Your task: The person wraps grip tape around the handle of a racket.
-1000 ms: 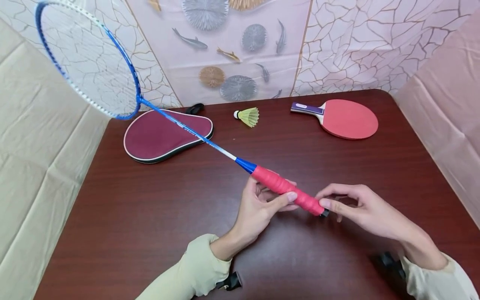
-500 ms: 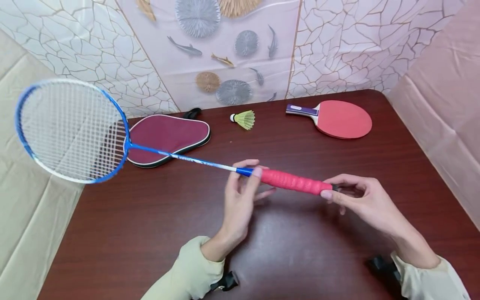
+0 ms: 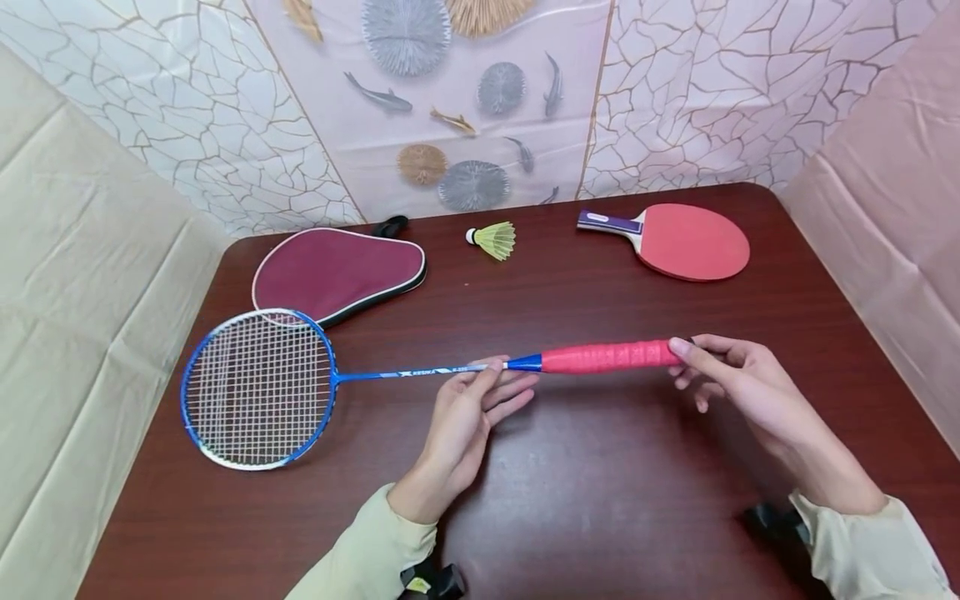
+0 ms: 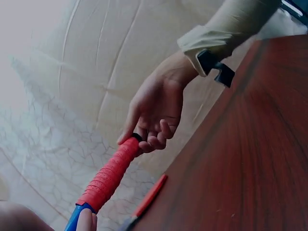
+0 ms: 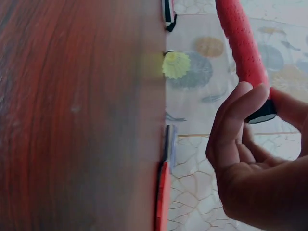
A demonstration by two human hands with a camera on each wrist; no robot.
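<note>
A badminton racket with a blue and white frame and a red wrapped handle (image 3: 607, 357) lies nearly level across the head view, its strung head (image 3: 258, 390) at the left. The left hand (image 3: 461, 421) pinches the shaft just beyond the blue cone, thumb on top and fingers beneath. At the other end, the right hand (image 3: 742, 387) pinches the butt of the handle between thumb and fingers. In the right wrist view the black end cap (image 5: 261, 113) shows between those fingers. Both wrist views show the handle raised off the table.
Along the back of the brown table (image 3: 600, 500) lie a maroon paddle case (image 3: 337, 271), a yellow shuttlecock (image 3: 495, 240) and a red table tennis paddle (image 3: 693, 242). The racket's head overlaps the case's near edge in the head view. Cloth walls stand at the back and sides.
The racket has swung from a steep slant to nearly level, its head coming down and nearer. The left hand has shifted from the handle to the shaft; the right stays at the butt.
</note>
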